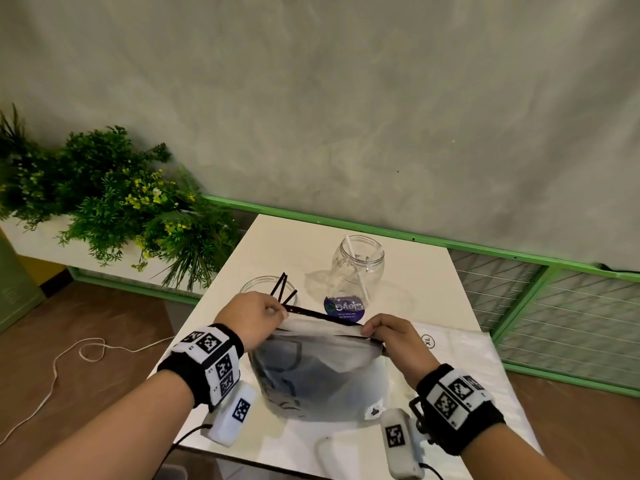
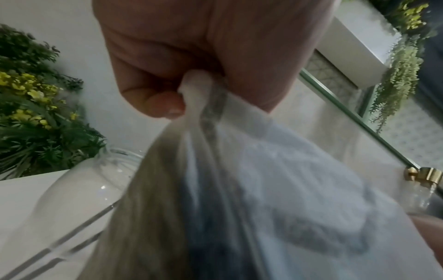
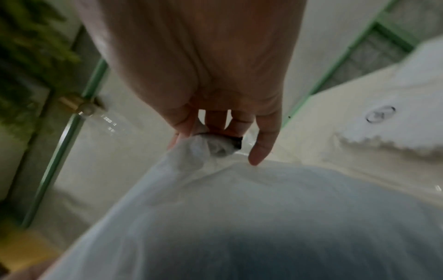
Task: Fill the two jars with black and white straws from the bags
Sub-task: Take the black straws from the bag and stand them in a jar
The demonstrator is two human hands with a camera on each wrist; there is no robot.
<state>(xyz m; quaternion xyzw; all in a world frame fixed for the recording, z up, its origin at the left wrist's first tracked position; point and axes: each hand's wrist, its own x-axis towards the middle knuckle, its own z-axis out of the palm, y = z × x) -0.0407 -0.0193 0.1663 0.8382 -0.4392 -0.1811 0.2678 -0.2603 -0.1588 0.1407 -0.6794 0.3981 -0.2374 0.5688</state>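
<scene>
Plants: one bank of green foliage, far left, off the counter.

Left hand: fingers curled, pinching the left end of the bag's top edge; the left wrist view confirms gathered film clamped between thumb and fingers.

Near jar: one, clear, just beyond the left hand, holding three black straws that lean out over the rim.

Frosted bag: one, held up over the white counter between both hands, its black-edged mouth running left to right, dark contents showing dimly through the film. The mouth's long axis lies across the body; both jars sit beyond it, so any straw drawn out likely travels forward, the left hand being nearer the black-straw jar.

Far jar: one, clear, holding one white straw, beside a round purple label.

Right hand: pinching the right end of the same edge, little finger extended.

White bag: one, flat on the counter at right, marked XL.
</scene>
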